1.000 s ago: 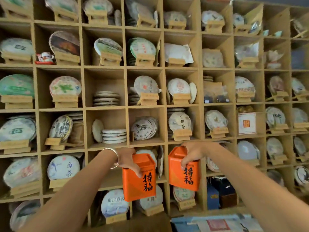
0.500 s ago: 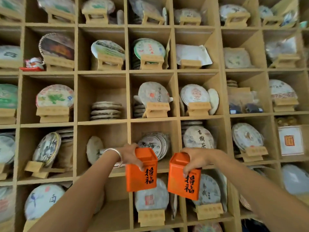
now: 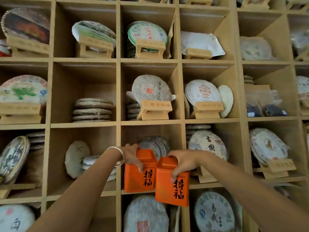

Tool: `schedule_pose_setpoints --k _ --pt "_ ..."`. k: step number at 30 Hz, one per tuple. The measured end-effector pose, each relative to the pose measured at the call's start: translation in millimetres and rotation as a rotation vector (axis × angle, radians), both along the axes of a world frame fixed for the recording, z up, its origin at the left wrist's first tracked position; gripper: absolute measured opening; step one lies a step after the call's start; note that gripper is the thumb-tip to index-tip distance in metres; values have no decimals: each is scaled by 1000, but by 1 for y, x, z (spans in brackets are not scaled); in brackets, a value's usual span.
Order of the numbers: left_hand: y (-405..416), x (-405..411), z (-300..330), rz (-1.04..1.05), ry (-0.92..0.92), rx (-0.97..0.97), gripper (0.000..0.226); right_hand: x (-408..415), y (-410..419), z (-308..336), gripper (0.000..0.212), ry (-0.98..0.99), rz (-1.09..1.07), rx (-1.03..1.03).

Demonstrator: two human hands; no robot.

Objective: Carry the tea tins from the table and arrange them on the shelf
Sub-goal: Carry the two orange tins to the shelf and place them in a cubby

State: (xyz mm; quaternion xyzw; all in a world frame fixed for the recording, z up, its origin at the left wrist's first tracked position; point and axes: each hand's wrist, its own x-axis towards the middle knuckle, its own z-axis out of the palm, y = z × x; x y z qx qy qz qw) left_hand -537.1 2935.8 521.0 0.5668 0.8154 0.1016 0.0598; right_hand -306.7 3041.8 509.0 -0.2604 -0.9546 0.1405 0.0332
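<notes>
two orange tea tins sit side by side before the shelf [image 3: 117,91]: left hand [image 3: 132,156] grips the left tin [image 3: 139,178] at a cubby's front edge, right hand [image 3: 184,162] grips the right tin [image 3: 172,186], slightly lower.

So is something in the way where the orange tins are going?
Partly. Round paper-wrapped tea cakes already stand at the back of that wooden shelf cubby, behind the left orange tea tin; its front looks free.
</notes>
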Motion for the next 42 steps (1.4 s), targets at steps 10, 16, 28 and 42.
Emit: schedule_pose_setpoints --k 10,16,28,42 --pt "35 -9 -21 73 -144 -17 104 0 17 -9 85 -17 53 -40" --pt "47 -13 -23 61 -128 -73 99 3 30 -15 83 -9 63 -51" --pt "68 -31 -44 -37 -83 137 77 -9 30 -16 82 10 76 -59" --pt "59 -24 -41 -44 -13 114 96 -7 36 8 87 149 124 39"
